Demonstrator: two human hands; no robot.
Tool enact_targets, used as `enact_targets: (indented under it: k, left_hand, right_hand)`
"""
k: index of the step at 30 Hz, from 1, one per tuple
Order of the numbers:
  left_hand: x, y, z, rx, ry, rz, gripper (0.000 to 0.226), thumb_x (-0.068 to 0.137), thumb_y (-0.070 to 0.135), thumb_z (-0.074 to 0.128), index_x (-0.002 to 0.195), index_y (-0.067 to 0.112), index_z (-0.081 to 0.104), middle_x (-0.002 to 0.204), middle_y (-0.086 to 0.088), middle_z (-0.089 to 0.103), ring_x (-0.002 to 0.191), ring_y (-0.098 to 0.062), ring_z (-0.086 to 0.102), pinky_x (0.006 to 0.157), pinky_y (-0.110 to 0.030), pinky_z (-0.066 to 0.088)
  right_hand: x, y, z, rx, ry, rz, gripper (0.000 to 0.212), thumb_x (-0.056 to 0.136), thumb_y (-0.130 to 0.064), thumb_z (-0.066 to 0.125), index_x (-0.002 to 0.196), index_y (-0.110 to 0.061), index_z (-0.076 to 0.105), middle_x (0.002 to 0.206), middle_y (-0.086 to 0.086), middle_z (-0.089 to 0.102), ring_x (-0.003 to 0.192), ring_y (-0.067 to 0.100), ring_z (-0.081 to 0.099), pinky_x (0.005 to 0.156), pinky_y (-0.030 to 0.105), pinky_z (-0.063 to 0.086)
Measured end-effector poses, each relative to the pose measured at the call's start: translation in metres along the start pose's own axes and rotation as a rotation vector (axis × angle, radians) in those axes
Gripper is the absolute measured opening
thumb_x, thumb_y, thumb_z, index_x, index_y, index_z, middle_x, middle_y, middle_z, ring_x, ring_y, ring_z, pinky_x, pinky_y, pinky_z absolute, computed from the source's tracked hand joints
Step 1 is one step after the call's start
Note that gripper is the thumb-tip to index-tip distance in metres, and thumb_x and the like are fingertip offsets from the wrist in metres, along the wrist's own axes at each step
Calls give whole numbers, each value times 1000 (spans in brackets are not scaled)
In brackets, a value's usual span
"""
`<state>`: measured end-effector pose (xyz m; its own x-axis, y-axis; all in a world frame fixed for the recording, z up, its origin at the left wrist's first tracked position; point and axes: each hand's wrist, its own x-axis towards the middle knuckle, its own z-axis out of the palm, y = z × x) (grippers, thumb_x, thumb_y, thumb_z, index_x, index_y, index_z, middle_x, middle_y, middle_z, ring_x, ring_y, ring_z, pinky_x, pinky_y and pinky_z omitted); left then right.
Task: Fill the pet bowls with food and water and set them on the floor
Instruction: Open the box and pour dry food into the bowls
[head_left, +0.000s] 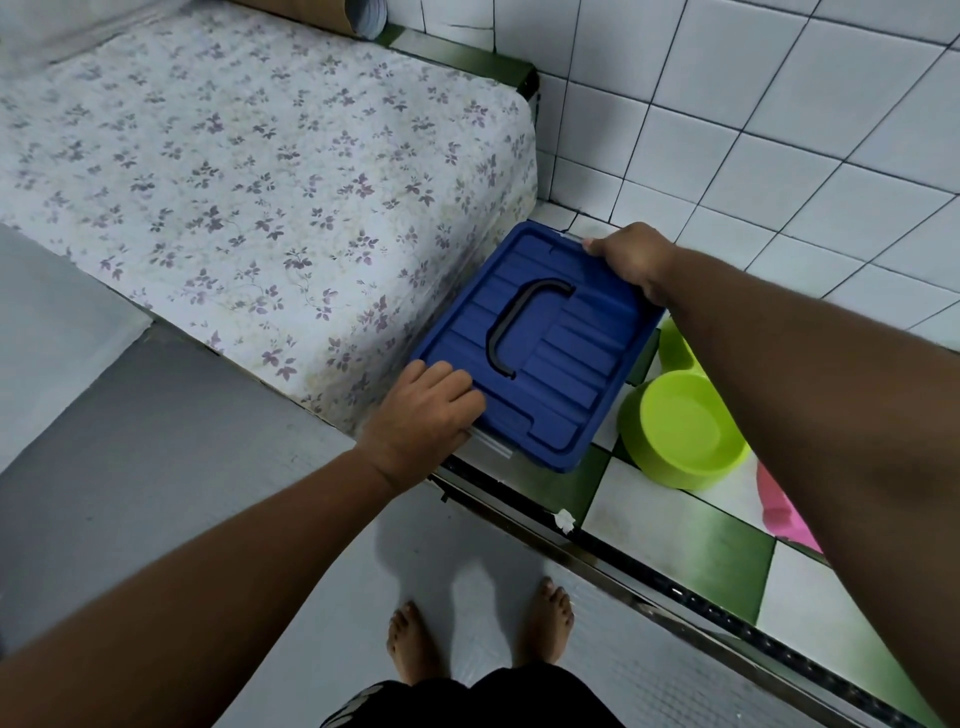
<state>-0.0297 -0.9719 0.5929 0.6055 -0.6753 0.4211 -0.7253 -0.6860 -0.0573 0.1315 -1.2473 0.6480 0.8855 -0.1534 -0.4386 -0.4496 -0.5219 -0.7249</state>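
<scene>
White wall tiles (779, 104) are filling the upper right of the frame, and a green-and-white checked floor (675, 525) is running along the lower right. Two lime-green pet bowls are standing on that floor at right of centre: the near bowl (685, 431) is showing its whole rim, while the far bowl (675, 345) is sitting just behind it, partly hidden by the right forearm and by a blue lid (550, 358). This lid is lying just left of the bowls, with a black handle (506, 332) folded flat in its middle; whatever is under it is hidden.

The left hand (426, 410) is gripping the lid's lower left edge, fingers bent over the top beside a clear latch (491, 444), thumb out of sight. The right hand (631, 257) is gripping the lid's upper right edge, fingers curled over it.

A floral-print mattress (234, 182) is spreading across the upper left, touching the lid's left side. A pink object (779, 512) is peeking out below the near bowl. A metal track (597, 566) is dividing the checked floor from a grey floor (363, 597), where bare feet (548, 618) are standing at bottom centre.
</scene>
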Motion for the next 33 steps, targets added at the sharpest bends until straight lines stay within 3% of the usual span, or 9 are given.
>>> enact_targets:
  k: [4,10,13,15,19,21,24,29,33]
  left_hand:
    - [1,0,-3,-13,-46,-8,20,74,9,54,86,18,40,79,-6,50,71,-24,41,66,-35,32]
    - [-5,-2,-14,-62,-122,-21,29,78,32,73,84,18,48,84,-3,50,76,-22,43,70,-35,33]
    - [-6,-5,-24,-149,-124,-89,41,87,58,66,80,19,54,83,2,48,77,-18,42,72,-33,35]
    - [-1,-7,-31,-219,-123,-171,44,90,62,58,80,19,57,83,4,48,78,-16,42,71,-34,37]
    - [20,-16,-34,-317,-33,-402,29,96,43,60,88,16,64,87,1,54,81,-16,47,71,-33,43]
    - [37,-23,-30,-375,-50,-580,24,97,33,61,109,13,67,105,-5,59,100,-20,53,87,-35,49]
    - [63,-32,-26,-344,-224,-767,47,100,34,56,140,10,55,136,-14,55,127,-29,50,109,-45,43]
    - [93,-32,-32,-310,-434,-853,41,105,28,52,136,2,57,132,-18,62,117,-31,60,96,-39,49]
    - [98,-39,-31,-299,-420,-867,29,102,17,56,123,0,64,108,-11,68,101,-27,63,77,-30,44]
  right_hand:
    - [0,0,1,-40,30,-52,38,95,-40,60,108,-4,61,102,12,63,79,22,59,78,33,50]
    - [0,2,-2,-207,36,-74,58,97,-51,51,120,1,60,113,15,60,96,29,56,81,33,42]
    - [-1,7,-10,-131,80,-37,71,92,-62,49,127,-1,59,120,13,61,102,30,59,84,33,43]
    - [-1,13,-17,-66,158,-22,75,89,-67,47,123,-1,63,119,12,64,104,29,60,85,33,45]
    - [-14,36,-23,13,366,17,56,96,-54,44,100,-1,62,98,10,58,98,28,59,80,28,38]
    - [-24,52,-17,67,480,56,52,92,-50,47,99,0,59,99,13,62,106,35,61,80,30,41]
    - [-45,71,1,77,553,60,47,91,-43,55,109,-1,66,111,16,69,110,34,62,89,32,46]
    - [-68,76,13,-1,554,-40,34,89,-29,62,107,-3,74,106,15,74,102,31,67,89,31,49]
    - [-74,66,9,-10,518,-14,21,81,-21,62,82,-4,74,79,18,73,79,34,70,77,35,57]
